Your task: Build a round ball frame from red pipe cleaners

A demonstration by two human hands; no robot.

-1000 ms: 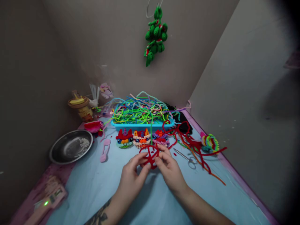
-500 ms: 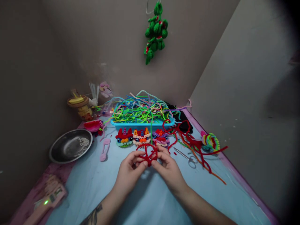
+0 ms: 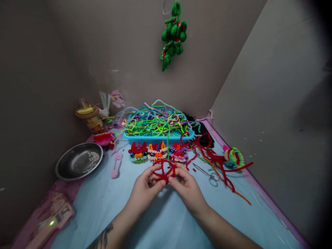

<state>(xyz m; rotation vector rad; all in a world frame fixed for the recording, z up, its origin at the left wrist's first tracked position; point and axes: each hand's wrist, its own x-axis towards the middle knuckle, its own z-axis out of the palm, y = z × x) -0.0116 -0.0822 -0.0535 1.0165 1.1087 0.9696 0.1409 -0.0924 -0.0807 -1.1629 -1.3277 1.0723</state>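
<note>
Between my two hands is a round red pipe-cleaner frame, with a ring and several spokes. My left hand pinches its left and lower edge between thumb and fingers. On the opposite side my right hand grips the right edge, its thumb close to the left one. Just beyond the fingers stand three small pipe-cleaner creatures: a red one, a pale pink one with orange ears and a purple one. To the right of my hands lie scissors.
A blue tray heaped with coloured pipe cleaners stands behind. Red pipe cleaners tangle at right, beside a striped coil. On the left are a steel bowl with white beads, a pink clip and a pink glue gun.
Almost nothing differs. The whole view has shifted very slightly, and both hands keep hold of the red frame in nearly the same pose.
</note>
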